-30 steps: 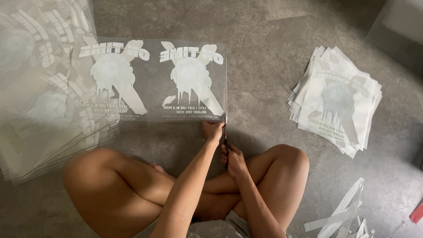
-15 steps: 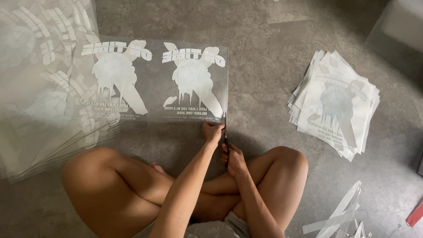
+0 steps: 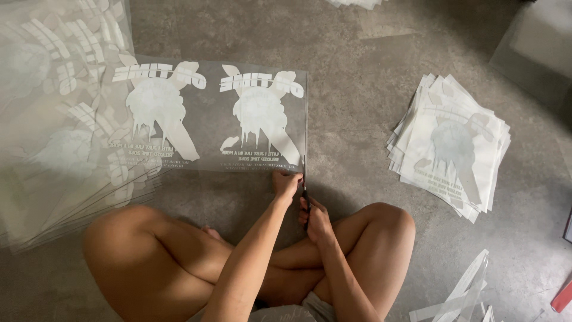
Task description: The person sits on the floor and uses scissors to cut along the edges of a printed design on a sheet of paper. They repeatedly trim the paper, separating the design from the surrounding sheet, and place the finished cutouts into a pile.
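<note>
Two hands together, left hand (image 3: 286, 183) pinching clear printed sheet (image 3: 238, 116), right hand (image 3: 316, 217) gripping scissors (image 3: 305, 194)

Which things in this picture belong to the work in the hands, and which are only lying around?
In use:
- left hand, holding the near edge of the clear printed sheet
- right hand, holding scissors at that sheet's right edge

Lying about:
- stack of cut prints, on the right
- pile of clear sheets, on the left
- offcut strips
- red object, cut off by the frame
</note>
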